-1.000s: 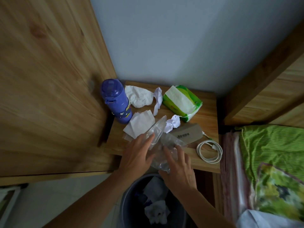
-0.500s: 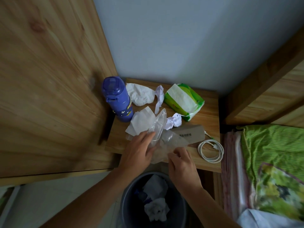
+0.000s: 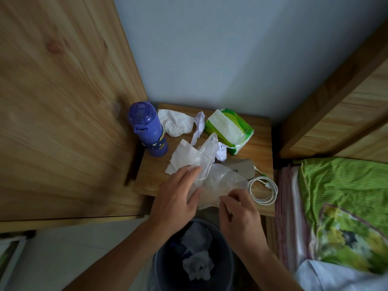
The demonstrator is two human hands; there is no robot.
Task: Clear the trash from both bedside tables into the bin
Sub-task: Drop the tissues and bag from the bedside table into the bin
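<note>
The right hand (image 3: 239, 215) has curled to pinch the bag (image 3: 218, 181) (clear, crumpled); the left hand (image 3: 176, 198) grips it too.

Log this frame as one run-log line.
phase: gathering | left hand: on clear plastic bag | right hand: pinching bag | bin: below table edge | crumpled tissues: on table

Home bedroom. Small wooden bedside table (image 3: 260, 143) sits in a corner w/ a plain pale wall behind, bed (image 3: 336, 185) just beside it at right: green striped sheet, floral bedding, wooden headboard (image 3: 346, 80) above. Large wood panel (image 3: 63, 101) at left. Personal clutter on the tabletop: 1 purple water bottle (image 3: 149, 131), green tissue pack (image 3: 228, 129), coiled white charging cable (image 3: 263, 191), crumpled tissues (image 3: 176, 122). Dark bin (image 3: 226, 259) on pale floor below.
</note>
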